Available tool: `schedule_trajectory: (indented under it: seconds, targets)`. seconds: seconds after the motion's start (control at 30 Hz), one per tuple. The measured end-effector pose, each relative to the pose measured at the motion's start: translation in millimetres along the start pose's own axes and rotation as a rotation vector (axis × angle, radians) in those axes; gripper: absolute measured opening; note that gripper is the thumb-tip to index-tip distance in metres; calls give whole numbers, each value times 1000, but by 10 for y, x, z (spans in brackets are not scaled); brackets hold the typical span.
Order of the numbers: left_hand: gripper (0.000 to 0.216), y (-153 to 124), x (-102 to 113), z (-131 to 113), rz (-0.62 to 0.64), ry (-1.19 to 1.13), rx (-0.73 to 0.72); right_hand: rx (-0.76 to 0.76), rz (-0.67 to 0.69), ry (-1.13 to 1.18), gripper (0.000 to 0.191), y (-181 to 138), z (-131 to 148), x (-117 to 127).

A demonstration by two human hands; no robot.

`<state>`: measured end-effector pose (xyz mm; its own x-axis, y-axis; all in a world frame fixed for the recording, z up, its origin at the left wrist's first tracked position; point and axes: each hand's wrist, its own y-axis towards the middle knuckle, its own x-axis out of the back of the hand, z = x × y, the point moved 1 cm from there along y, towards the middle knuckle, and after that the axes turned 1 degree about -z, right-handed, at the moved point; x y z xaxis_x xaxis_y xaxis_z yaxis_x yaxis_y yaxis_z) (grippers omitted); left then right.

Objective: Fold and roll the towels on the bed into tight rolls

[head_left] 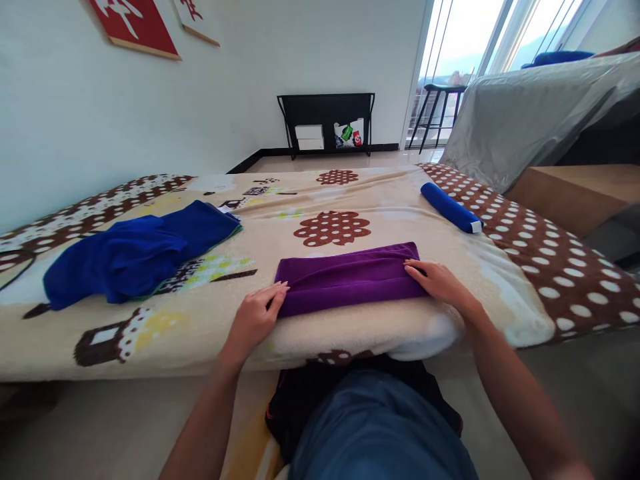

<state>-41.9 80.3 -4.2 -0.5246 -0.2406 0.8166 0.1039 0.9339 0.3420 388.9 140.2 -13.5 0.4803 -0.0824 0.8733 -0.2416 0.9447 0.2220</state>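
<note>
A purple towel [350, 277], folded into a long flat strip, lies near the front edge of the bed. At its left end, my left hand [259, 315] grips the edge between thumb and fingers. My right hand [439, 283] has hold of the opposite end, with the thumb partly hidden beneath the fingers. To the left spreads a crumpled blue towel [135, 250] with a green hem and a white tag. A rolled blue towel [450, 208] with a white tag rests on the right side.
The bed is covered by a beige blanket [270, 230] with brown patterns and a polka-dot border. Beyond it stands a black rack [327, 107] against the wall. On the right are plastic-covered furniture [530, 113], a cardboard box [575, 193] and a dark stool [443, 90] by the window.
</note>
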Motion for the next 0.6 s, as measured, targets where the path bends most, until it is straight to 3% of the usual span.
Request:
schedule_trajectory:
  seconds: [0.13, 0.3, 0.43, 0.6]
  targets:
    - [41, 392, 50, 201, -90, 39, 24, -44, -102, -39, 30, 353, -133, 56]
    - [35, 936, -103, 338, 5, -2, 86, -58, -16, 4, 24, 756, -306, 5]
    - [27, 1091, -183, 450, 53, -94, 127, -94, 9, 82, 26, 836, -459, -40]
    - [35, 1128, -221, 555, 66, -283, 174, -107, -28, 161, 23, 841, -533, -107]
